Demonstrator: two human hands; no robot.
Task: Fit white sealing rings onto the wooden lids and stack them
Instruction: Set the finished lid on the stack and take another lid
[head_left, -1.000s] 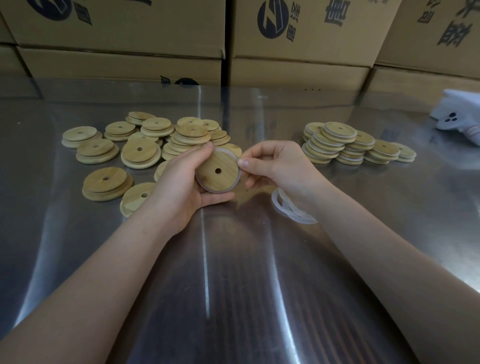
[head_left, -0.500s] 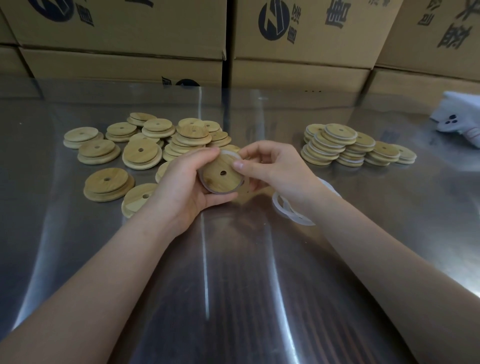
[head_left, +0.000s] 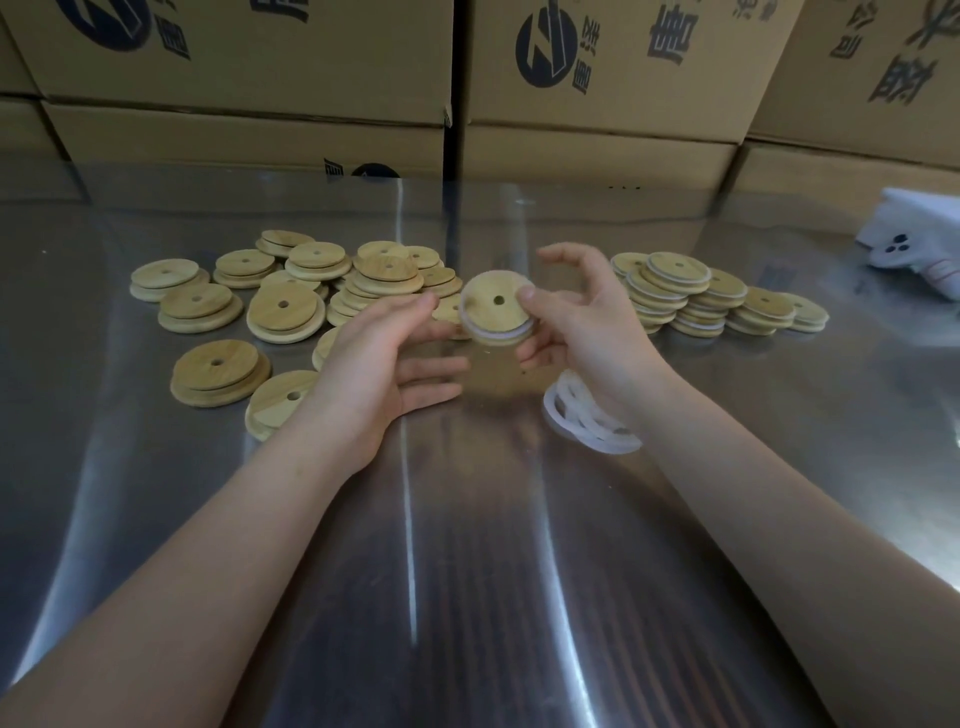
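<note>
Head view; clock directions are read from the held lid. The right hand (head_left: 582, 332) is holding one lid (head_left: 491, 309) above the table (head_left: 467, 597), near the middle of the view. The lid's face is tilting toward the camera and its centre hole is showing. A white ring (head_left: 496, 339) is sitting round the rim, showing as a pale band along the lower and left edge. The thumb (head_left: 527, 300) is pressing on the lid's face at 3 o'clock while the lower fingers (head_left: 530, 356) are curling under the rim at 5 o'clock. Together they are pinching the lid. The index finger is arching free at 1 o'clock, touching nothing.

The left hand (head_left: 384, 364) is hovering at 8 o'clock, palm facing inward, fingers relaxed, slightly spread and gripping nothing. Its uppermost fingertip (head_left: 427, 304) is lying just beside the lid's edge at 9 o'clock, and blur is hiding whether the two are touching.

Loose rings (head_left: 587, 415) are lying in a small overlapping heap on the table at 5 o'clock, partly under the right wrist. Bare lids (head_left: 283, 309) are lying at 9 to 10 o'clock — some singly, some in low piles. Ringed lids (head_left: 680, 291) are standing at 3 o'clock in short, leaning stacks, well apart from the bare ones. Printed boxes (head_left: 249, 78) are lining the table's far edge at 12 o'clock. A white object (head_left: 914, 249) with three dark dots is lying at the right margin, beyond the ringed lids — what it is cannot be told.
</note>
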